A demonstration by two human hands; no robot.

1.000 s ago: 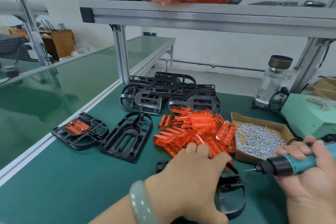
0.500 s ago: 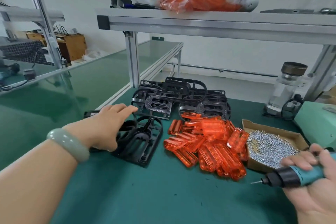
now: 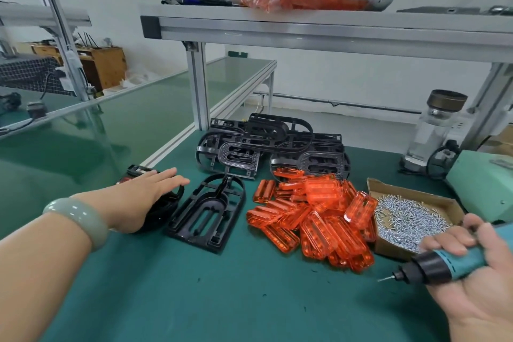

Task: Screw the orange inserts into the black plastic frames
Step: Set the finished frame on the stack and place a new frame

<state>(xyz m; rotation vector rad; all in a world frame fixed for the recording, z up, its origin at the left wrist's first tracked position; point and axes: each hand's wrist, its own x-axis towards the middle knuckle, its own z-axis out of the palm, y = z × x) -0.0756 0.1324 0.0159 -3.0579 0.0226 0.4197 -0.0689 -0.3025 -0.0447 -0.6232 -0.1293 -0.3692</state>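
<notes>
My left hand (image 3: 147,197) lies flat at the left of the picture, fingers straight and close together. It rests on the far-left frame (image 3: 166,204), and a sliver of orange shows at that frame's upper-left edge. Just to the right, the bare frame (image 3: 208,212) lies flat on the green mat (image 3: 222,300). Its long axis runs bottom to top with a slight lean right, rounded end toward the top and square end toward the bottom. Right of it sits the heap of orange inserts (image 3: 313,211), lying at mixed angles. Above that is the stack of frames (image 3: 272,144). At lower right my right hand (image 3: 477,289) is curled round the screwdriver (image 3: 444,261), bit pointing left, just below the box of screws (image 3: 410,211).
</notes>
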